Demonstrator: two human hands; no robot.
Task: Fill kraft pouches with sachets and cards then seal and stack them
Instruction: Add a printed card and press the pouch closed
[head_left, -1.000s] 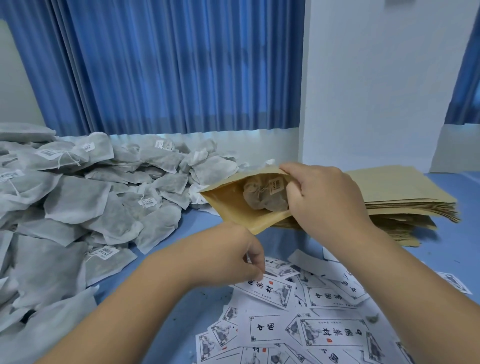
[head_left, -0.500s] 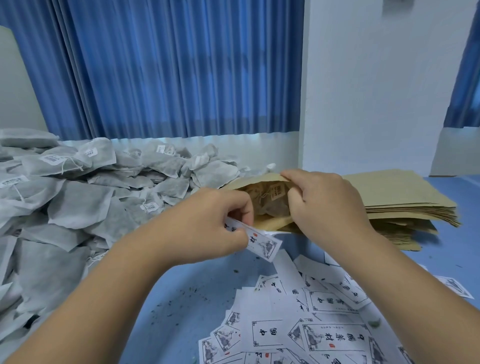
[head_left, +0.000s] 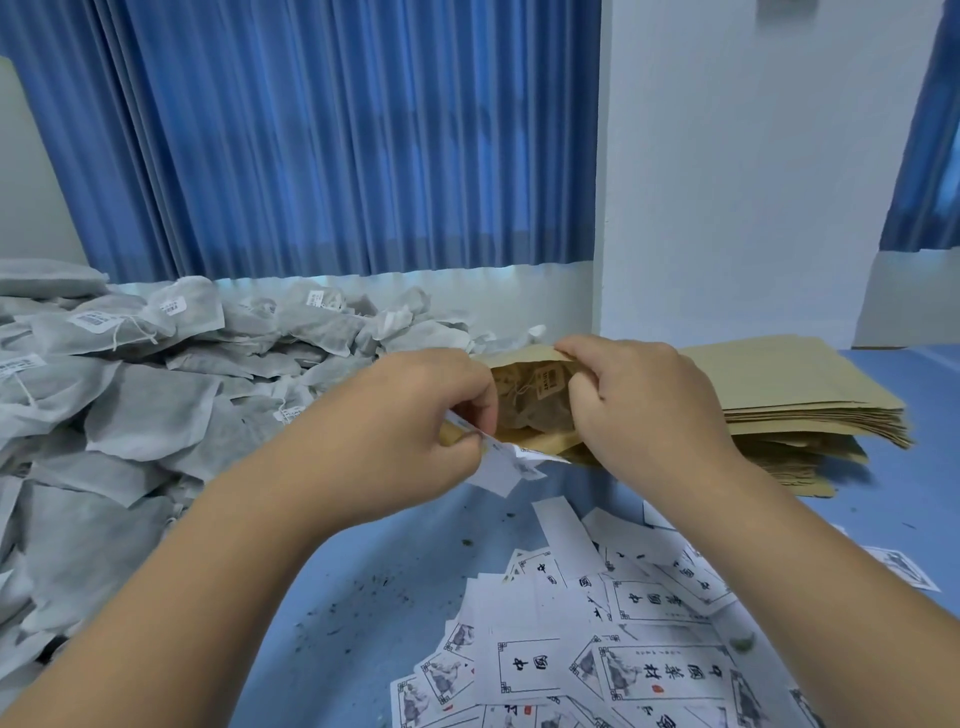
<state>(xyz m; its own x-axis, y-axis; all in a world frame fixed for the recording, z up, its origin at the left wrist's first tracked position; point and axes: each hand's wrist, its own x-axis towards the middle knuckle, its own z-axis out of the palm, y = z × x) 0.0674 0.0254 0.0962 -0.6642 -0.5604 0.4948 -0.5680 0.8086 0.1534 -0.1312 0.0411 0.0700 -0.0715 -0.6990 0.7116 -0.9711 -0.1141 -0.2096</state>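
Step in hand: card insertion. The left hand is pinching a white card between thumb and curled fingers, at the near lip of the kraft pouch. The card is hanging partly below that lip and looking a bit bent. Can't tell if its leading edge is inside the mouth or only against it.

The right hand is clamping the right side of the pouch mouth, with fingers curled over the upper lip, and is holding it open. The pouch is being held up off the blue worktop, mid-scene, with its mouth facing the camera. One sachet with a tag is lying inside, so the sachet part looks done for this pouch.

The sachet pile is heaped on the left. The stack of empty pouches is lying on the right, just behind the right hand. Loose cards are scattered near, below both hands. A blue curtain is hanging at the far side.

Next move, as a judgement: the card is going to need sliding flat past the lip and down beside the sachet. That calls for the right hand holding the mouth wide, or the bent card could be catching on the lip. Sealing and stacking are not yet done.
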